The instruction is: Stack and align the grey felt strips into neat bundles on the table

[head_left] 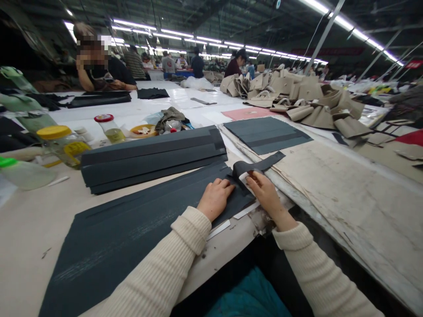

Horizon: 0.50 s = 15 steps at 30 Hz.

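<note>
A large dark green-grey sheet (132,229) lies slantwise on the table, with pale streaks across it. My left hand (216,198) rests palm down near its right end, fingers lying on the surface close to a dark strip. That dark strip (264,163) curls up from the sheet and stretches away to the right. Its pale underside, or a white backing, shows at the bend. My right hand (262,189) pinches the strip there between thumb and fingers. White paper slips (220,230) lie by the sheet's near edge.
Beyond the sheet sits a stack of folded dark panels (155,158). Another dark panel (266,134) lies on the right-hand board (357,198). Jars, one with a yellow lid (54,132), stand left. Beige pieces (297,88) are heaped behind. A person (105,70) sits across the table.
</note>
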Each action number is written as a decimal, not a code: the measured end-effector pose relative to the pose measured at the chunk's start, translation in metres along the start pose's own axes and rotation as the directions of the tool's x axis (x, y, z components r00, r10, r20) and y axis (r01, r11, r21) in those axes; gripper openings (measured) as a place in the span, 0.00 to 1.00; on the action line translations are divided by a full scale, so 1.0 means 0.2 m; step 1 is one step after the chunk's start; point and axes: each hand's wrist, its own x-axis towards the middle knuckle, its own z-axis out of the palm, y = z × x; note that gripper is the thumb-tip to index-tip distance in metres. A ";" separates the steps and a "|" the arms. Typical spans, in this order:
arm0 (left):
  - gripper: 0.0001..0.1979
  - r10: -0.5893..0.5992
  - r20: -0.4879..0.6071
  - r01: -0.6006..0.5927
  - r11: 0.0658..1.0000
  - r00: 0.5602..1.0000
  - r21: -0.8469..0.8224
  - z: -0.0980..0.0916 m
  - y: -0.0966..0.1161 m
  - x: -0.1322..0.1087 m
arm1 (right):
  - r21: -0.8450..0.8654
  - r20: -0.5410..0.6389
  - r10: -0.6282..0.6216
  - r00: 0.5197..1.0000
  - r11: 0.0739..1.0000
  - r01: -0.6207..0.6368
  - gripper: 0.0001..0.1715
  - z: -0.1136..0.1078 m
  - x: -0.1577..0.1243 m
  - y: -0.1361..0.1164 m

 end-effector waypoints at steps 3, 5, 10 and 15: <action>0.17 0.037 -0.006 -0.038 0.998 0.999 -0.045 0.00 0.00 0.00 | -0.081 0.084 -0.040 0.996 0.996 0.047 0.20 -0.05 -0.06 -0.02; 0.16 0.092 -0.010 -0.093 0.991 0.996 -0.096 0.01 0.01 0.01 | -0.182 0.149 -0.085 0.985 0.977 0.112 0.19 -0.06 -0.11 -0.04; 0.19 0.146 -0.044 -0.153 0.965 0.988 -0.213 0.01 0.02 0.01 | -0.377 0.168 -0.120 0.978 0.909 0.176 0.13 -0.03 -0.16 -0.07; 0.10 0.128 -0.021 -0.130 0.964 0.991 -0.231 -0.01 0.03 0.00 | -0.417 0.206 -0.149 0.967 0.881 0.224 0.04 -0.02 -0.15 -0.07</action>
